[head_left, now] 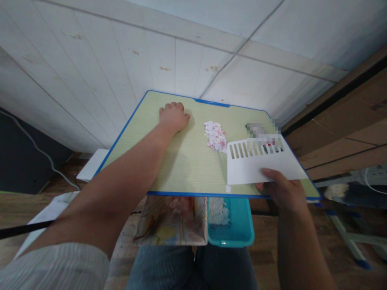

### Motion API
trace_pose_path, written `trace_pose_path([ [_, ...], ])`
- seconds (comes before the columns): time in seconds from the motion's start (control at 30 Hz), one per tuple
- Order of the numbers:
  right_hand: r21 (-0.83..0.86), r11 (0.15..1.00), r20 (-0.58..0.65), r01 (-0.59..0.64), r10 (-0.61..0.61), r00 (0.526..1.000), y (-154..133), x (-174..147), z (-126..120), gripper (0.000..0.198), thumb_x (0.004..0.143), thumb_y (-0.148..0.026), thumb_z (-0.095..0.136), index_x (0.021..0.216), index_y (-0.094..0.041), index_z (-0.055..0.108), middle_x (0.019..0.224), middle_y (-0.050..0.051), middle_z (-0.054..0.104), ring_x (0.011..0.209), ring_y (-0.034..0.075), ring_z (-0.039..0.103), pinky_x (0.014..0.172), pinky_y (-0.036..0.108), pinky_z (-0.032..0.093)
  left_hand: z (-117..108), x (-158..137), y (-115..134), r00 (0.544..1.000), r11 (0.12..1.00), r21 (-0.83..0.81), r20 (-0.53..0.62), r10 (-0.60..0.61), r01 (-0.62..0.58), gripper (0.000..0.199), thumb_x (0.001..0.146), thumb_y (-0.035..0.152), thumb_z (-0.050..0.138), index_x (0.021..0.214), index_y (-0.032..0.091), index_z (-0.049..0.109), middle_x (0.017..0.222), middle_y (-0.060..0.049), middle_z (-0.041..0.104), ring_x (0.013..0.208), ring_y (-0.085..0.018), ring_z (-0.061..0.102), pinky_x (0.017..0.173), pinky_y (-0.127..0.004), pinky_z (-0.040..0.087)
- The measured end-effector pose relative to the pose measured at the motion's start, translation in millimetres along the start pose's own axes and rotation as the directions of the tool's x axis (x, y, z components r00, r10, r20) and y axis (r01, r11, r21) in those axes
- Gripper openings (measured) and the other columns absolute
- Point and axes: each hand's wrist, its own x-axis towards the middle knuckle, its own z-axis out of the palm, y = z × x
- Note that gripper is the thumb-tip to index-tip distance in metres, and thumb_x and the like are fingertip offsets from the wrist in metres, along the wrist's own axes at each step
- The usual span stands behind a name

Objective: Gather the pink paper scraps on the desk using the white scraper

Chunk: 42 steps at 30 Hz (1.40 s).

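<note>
My right hand (pixel 286 191) grips the near edge of a flat white card with a row of slots (pixel 244 169), thumb on top. The card is held over the right part of a pale green, blue-edged table (pixel 193 169). Just left of the card lies a small pile of white and pink paper scraps (pixel 215 136). My left hand (pixel 173 117) rests near the far left of the tabletop, its fingers curled under. Whatever may be beneath those fingers is hidden.
Under the front edge are a patterned box (pixel 172 231) with pinkish contents and a turquoise bin (pixel 232 233) holding white scraps. A blurred item (pixel 261 133) lies behind the card. A white panelled wall (pixel 187 60) borders the far side; brown cartons (pixel 341 108) stand right.
</note>
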Motion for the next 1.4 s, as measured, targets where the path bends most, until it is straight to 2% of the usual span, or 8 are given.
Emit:
trace_pose_path([
  [0.37, 0.119, 0.993, 0.007, -0.012, 0.011, 1.000, 4.6, -1.4, -2.9, 0.036, 0.076, -0.039, 0.105, 0.097, -0.024, 0.079, 0.062, -0.002, 0.071, 0.042, 0.021, 0.060, 0.040, 0.033, 0.053, -1.3, -2.5, 0.4, 1.000, 1.000, -0.004, -0.015, 0.010, -0.010, 0.058, 0.115, 0.037, 0.060, 0.166, 0.018, 0.079, 0.179, -0.025, 0.073, 0.170, -0.046, 0.062, 0.144, -0.063, 0.048],
  [0.53, 0.200, 0.973, -0.228, 0.117, -0.070, 0.971, -0.8, 2.4, 12.9, 0.044, 0.075, -0.037, 0.102, 0.110, -0.026, 0.078, 0.082, -0.002, 0.080, 0.043, 0.015, 0.059, 0.037, 0.028, 0.048, 2.1, -2.1, -1.0, 0.999, 1.000, -0.002, -0.033, 0.007, -0.007, 0.053, 0.115, 0.037, 0.061, 0.161, 0.019, 0.081, 0.177, -0.024, 0.075, 0.169, -0.046, 0.063, 0.143, -0.062, 0.049],
  [0.6, 0.186, 0.975, -0.272, 0.125, -0.071, 0.960, -2.3, 9.0, 15.7, 0.041, 0.076, -0.039, 0.103, 0.105, -0.024, 0.078, 0.084, -0.001, 0.080, 0.044, 0.013, 0.058, 0.037, 0.027, 0.047, 2.8, -2.8, -1.9, 0.999, 1.000, -0.005, -0.034, 0.005, -0.005, 0.052, 0.115, 0.037, 0.061, 0.159, 0.020, 0.082, 0.176, -0.023, 0.075, 0.168, -0.046, 0.064, 0.142, -0.062, 0.050],
  [0.7, 0.126, 0.987, -0.265, 0.099, -0.063, 0.962, -5.1, 26.0, 18.1, 0.036, 0.080, -0.044, 0.103, 0.093, -0.024, 0.077, 0.076, 0.000, 0.077, 0.049, 0.016, 0.062, 0.042, 0.028, 0.052, 2.7, -4.5, -3.7, 0.999, 1.000, 0.000, -0.038, 0.009, -0.009, 0.051, 0.115, 0.036, 0.061, 0.157, 0.018, 0.083, 0.175, -0.024, 0.076, 0.167, -0.045, 0.066, 0.141, -0.060, 0.050],
  [0.87, 0.101, 0.995, -0.253, -0.009, 0.035, 0.967, -11.8, 51.2, 36.6, 0.042, 0.070, -0.052, 0.102, 0.088, -0.023, 0.078, 0.074, 0.005, 0.081, 0.054, 0.022, 0.068, 0.045, 0.033, 0.057, -0.2, -9.7, -8.3, 0.999, 1.000, 0.005, -0.032, 0.022, -0.022, 0.050, 0.115, 0.035, 0.060, 0.156, 0.017, 0.082, 0.174, -0.025, 0.077, 0.166, -0.045, 0.068, 0.140, -0.060, 0.052],
  [1.03, 0.170, 0.981, -0.201, -0.093, 0.127, 0.971, -2.7, 40.6, 53.8, 0.032, 0.077, -0.049, 0.095, 0.080, -0.024, 0.075, 0.070, 0.004, 0.077, 0.054, 0.023, 0.068, 0.048, 0.035, 0.057, 1.1, -14.0, -17.4, 0.999, 0.999, -0.008, -0.038, 0.031, -0.031, 0.045, 0.115, 0.033, 0.061, 0.151, 0.017, 0.083, 0.170, -0.024, 0.080, 0.166, -0.046, 0.070, 0.141, -0.064, 0.052],
  [1.23, 0.141, 0.978, -0.147, -0.154, 0.175, 0.974, 4.5, 18.3, 48.3, 0.029, 0.093, -0.047, 0.090, 0.081, -0.023, 0.078, 0.065, 0.005, 0.075, 0.056, 0.024, 0.068, 0.056, 0.036, 0.059, 11.1, -13.4, -32.5, 0.995, 0.998, -0.021, -0.074, 0.061, -0.062, 0.043, 0.114, 0.033, 0.062, 0.149, 0.018, 0.083, 0.170, -0.022, 0.082, 0.165, -0.044, 0.072, 0.143, -0.064, 0.053],
  [1.4, 0.112, 0.980, -0.182, -0.166, 0.185, 0.966, -6.0, 43.6, 40.5, 0.034, 0.088, -0.052, 0.087, 0.073, -0.024, 0.075, 0.068, 0.008, 0.078, 0.054, 0.022, 0.067, 0.051, 0.034, 0.054, 14.7, -13.3, -38.3, 0.993, 0.996, -0.056, -0.100, 0.067, -0.073, 0.044, 0.113, 0.033, 0.064, 0.148, 0.016, 0.084, 0.170, -0.024, 0.082, 0.165, -0.046, 0.072, 0.144, -0.066, 0.052],
])
